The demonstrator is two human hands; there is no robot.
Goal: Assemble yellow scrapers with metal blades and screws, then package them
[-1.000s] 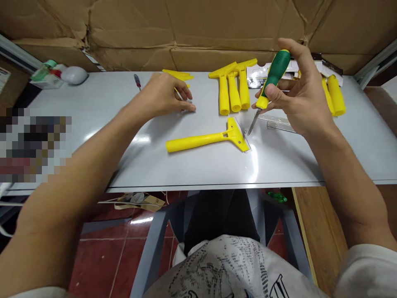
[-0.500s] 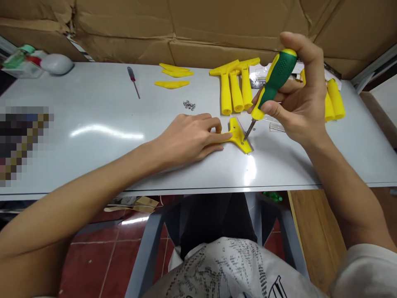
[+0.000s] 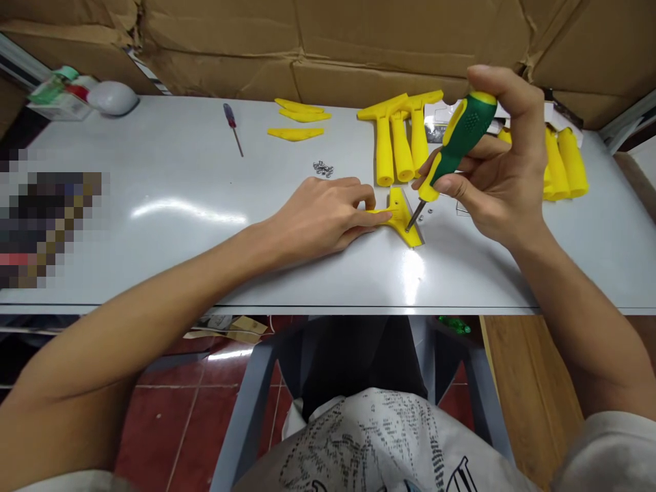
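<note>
**Steadies a yellow scraper (image 3: 398,198) with one hand and sets a green-and-yellow screwdriver (image 3: 464,137) to it with the other**

Head view, looking down on a white table (image 3: 179,266). Curls the left hand (image 3: 335,215) palm down over the scraper's handle, most of that handle hidden beneath, with one finger stretched onto the neck. Grips the screwdriver in the right hand (image 3: 505,160), thumb against the lower part of its handle, one finger arched up over the butt end. Slants the shaft down and to the left, tip at the near half of the scraper's head. As for the scraper: lies flat at mid-table, T-shaped head to the right, handle to the left.

Just right of the head, two tiny metal pieces (image 3: 430,211). Beyond the left hand, a small pile of metal hardware (image 3: 322,169), too small to make out in detail. Farther back, three slim yellow strips (image 3: 296,134) and, left of them, a small red-and-blue screwdriver (image 3: 232,123). Behind the scraper's head, three yellow T-shaped tools (image 3: 384,150) side by side. Past the right hand, more yellow handles (image 3: 572,164). At the far left corner, a rounded white object (image 3: 113,99). Along the back, creased brown cardboard (image 3: 359,41).
</note>
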